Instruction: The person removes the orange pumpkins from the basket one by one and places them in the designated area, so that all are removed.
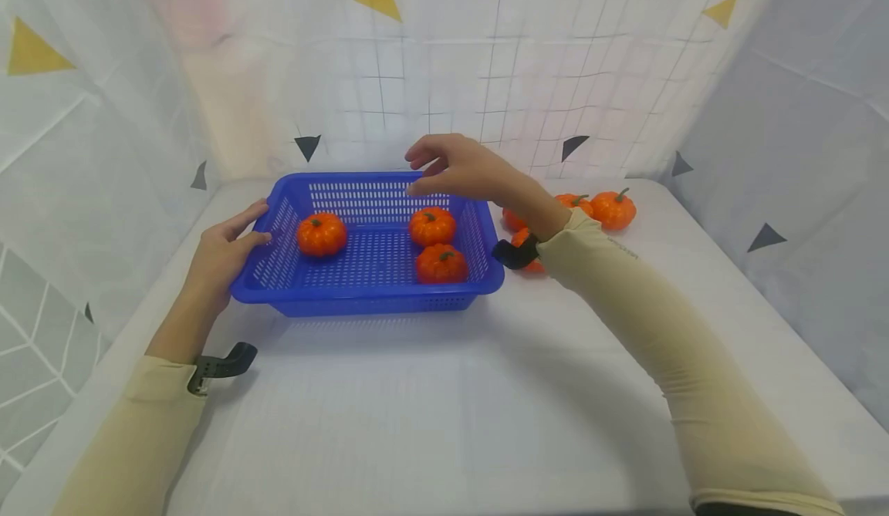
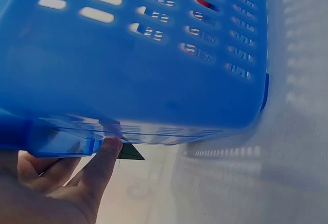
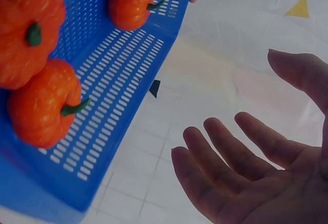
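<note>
A blue perforated plastic basket (image 1: 368, 294) holds three small orange pumpkins with green stems. One pumpkin (image 1: 322, 234) sits at the basket's left; the other two, a rear pumpkin (image 1: 432, 227) and a front pumpkin (image 1: 442, 264), lie close together at its right. My left hand (image 1: 218, 258) grips the basket's left rim, thumb over the edge; the left wrist view shows fingers (image 2: 102, 165) under the rim. Above the basket's back right part hovers my right hand (image 1: 461, 169), fingers loosely bent and apart. Its palm (image 3: 277, 193) is bare in the right wrist view.
Several more orange pumpkins (image 1: 614, 210) are grouped on the white table (image 1: 389, 416) just right of the basket, partly hidden by the right forearm. Pale sheets with triangles and grid lines (image 1: 444, 61) enclose the table at the back and sides.
</note>
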`<state>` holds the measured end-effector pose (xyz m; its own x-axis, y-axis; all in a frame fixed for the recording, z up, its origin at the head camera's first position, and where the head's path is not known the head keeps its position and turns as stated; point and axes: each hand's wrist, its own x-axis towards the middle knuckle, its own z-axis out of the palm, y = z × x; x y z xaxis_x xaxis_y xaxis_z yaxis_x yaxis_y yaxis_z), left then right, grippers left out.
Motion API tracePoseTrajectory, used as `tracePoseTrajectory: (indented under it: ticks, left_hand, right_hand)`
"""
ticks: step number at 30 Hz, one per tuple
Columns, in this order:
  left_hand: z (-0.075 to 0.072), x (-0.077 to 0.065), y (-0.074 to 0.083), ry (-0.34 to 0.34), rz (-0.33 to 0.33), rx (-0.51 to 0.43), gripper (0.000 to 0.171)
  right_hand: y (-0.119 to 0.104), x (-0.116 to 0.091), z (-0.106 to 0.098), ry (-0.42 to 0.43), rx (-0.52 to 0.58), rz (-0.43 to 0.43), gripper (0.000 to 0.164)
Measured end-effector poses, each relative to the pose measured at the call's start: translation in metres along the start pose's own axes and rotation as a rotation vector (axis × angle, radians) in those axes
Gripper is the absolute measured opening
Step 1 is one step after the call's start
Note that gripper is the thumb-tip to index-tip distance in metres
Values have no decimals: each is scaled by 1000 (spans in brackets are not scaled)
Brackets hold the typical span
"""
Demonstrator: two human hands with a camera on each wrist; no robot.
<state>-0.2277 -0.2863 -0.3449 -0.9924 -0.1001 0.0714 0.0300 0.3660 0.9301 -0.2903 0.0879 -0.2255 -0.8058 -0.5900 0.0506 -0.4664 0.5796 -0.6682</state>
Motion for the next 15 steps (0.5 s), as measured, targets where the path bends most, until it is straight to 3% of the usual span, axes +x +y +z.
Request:
tracePoseTrajectory:
  ticks: [15]
  left_hand:
    - [0,0,1,-3,8,-3,57]
  right_hand:
    - [-9,38,21,-45,-11,-80,49]
